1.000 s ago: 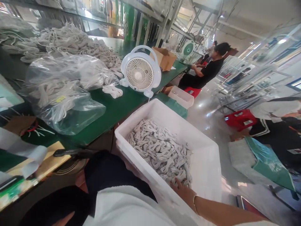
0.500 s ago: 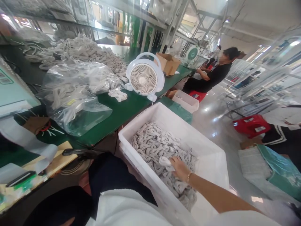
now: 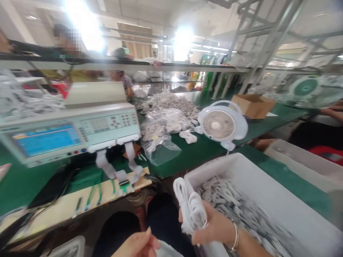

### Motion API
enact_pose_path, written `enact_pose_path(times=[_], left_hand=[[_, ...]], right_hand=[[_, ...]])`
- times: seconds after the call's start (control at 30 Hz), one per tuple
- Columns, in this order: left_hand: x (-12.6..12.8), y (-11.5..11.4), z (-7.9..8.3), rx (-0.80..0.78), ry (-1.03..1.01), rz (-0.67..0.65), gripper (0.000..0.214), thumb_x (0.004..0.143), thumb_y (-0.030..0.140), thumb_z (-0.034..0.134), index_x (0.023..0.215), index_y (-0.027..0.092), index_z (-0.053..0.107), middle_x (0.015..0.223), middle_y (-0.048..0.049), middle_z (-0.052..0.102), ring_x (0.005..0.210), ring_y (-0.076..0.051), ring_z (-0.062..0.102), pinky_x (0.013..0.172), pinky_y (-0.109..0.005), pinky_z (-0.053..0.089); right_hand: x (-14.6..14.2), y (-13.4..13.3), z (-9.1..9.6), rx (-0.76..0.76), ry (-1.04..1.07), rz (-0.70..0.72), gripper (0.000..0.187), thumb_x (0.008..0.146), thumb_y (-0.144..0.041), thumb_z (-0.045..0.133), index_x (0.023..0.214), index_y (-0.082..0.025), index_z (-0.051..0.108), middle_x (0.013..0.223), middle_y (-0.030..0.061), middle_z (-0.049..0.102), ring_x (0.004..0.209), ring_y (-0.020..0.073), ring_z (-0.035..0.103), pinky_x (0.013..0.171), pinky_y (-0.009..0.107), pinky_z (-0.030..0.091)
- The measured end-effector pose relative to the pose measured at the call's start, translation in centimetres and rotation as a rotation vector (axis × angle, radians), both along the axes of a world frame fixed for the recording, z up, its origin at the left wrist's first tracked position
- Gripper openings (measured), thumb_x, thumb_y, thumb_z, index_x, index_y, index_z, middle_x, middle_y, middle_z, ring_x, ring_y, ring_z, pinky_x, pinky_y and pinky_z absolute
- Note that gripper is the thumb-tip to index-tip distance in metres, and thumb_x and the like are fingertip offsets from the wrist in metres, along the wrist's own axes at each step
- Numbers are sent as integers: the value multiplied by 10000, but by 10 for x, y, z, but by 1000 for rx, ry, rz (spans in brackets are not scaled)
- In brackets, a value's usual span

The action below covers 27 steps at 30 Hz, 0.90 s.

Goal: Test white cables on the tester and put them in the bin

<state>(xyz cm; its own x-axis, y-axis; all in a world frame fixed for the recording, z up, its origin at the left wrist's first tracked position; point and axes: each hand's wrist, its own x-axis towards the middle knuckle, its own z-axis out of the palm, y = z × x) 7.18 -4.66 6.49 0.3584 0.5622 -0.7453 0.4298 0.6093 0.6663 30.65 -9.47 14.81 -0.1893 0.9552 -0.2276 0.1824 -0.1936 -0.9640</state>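
My right hand grips a coiled white cable bundle, held up over the near left corner of a white plastic bin filled with several more coiled cables. A bracelet sits on that wrist. My left hand is low at the bottom edge, fingers loosely curled, holding nothing that I can see, a little left of the bundle.
A pale green tester with a blue screen stands on the green bench. Clear bags and heaps of white cables lie behind it. A white desk fan and a cardboard box stand to the right. A wooden fixture board lies at the bench front. Another person's arm shows at far right.
My right hand has lifted a cable bundle out of the bin toward me. My view has swung left to the tester, and my left hand has come into sight.
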Motion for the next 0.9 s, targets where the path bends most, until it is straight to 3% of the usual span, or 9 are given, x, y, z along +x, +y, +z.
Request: enact_pose_path(times=[0.13, 0.23, 0.33, 0.43, 0.53, 0.57, 0.63, 0.77, 0.9], left_hand=[[-8, 15, 10, -514, -652, 88, 512, 737, 549, 379, 695, 97, 616, 563, -68, 593, 494, -97, 525, 505, -194, 389], [-26, 21, 10, -482, -818, 180, 335, 745, 407, 479, 829, 101, 586, 666, -81, 617, 557, -123, 553, 549, -234, 421], [-41, 23, 4, -314, -836, 291, 319, 730, 306, 537, 1000, 137, 506, 789, -95, 620, 631, -137, 574, 604, -260, 424], [-47, 26, -8, -85, -738, 485, 375, 657, 247, 629, 992, 154, 489, 835, -76, 612, 711, -143, 575, 650, -242, 403], [-46, 30, -17, 78, -651, 580, 359, 598, 233, 679, 902, 139, 513, 821, -59, 609, 732, -139, 558, 661, -223, 389], [-45, 31, -19, 127, -645, 589, 358, 589, 240, 685, 888, 139, 515, 819, -57, 609, 735, -140, 552, 665, -224, 388], [-43, 35, -24, 239, -643, 586, 368, 557, 245, 705, 858, 136, 523, 804, -58, 613, 733, -144, 544, 667, -228, 388], [-36, 43, -40, 432, -635, 501, 375, 513, 272, 726, 809, 129, 547, 772, -55, 616, 722, -153, 541, 665, -237, 397], [-30, 49, -52, 437, -510, 441, 395, 484, 402, 713, 741, 131, 581, 699, -50, 621, 689, -184, 553, 653, -275, 419]], right_hand=[[-62, 29, 13, 477, -328, 399, 484, 620, -136, 544, 1100, -183, 502, 987, 69, 602, 878, 214, 541, 778, 318, 408], [-82, 42, 3, 559, -281, 491, 419, 657, -149, 531, 1075, -181, 522, 1050, 98, 572, 988, 221, 495, 892, 353, 339], [-87, 56, -14, 392, -109, 211, 509, 674, -149, 532, 1162, -221, 405, 1061, 75, 546, 949, 189, 512, 857, 326, 377], [-95, 69, -31, 165, 131, -72, 585, 650, -189, 588, 1169, -254, 327, 945, 27, 549, 737, 150, 554, 662, 272, 450], [-110, 77, -47, -61, 269, -129, 195, 739, -385, 479, 801, -202, 505, 583, -34, 497, 425, 92, 452, 404, 208, 367], [-115, 78, -52, -102, 243, -130, 275, 769, -432, 405, 671, -191, 494, 492, -46, 446, 365, 82, 403, 358, 203, 325], [-125, 79, -60, -109, 136, -128, 372, 774, -463, 365, 559, -181, 479, 418, -48, 405, 334, 83, 373, 338, 206, 300], [-138, 81, -71, 96, -139, -139, 208, 675, -365, 535, 606, -172, 574, 542, -10, 550, 533, 127, 498, 510, 205, 396], [-141, 83, -95, 146, -410, -239, 114, 581, -287, 565, 664, -222, 609, 594, -11, 643, 560, 152, 562, 523, 186, 412]])
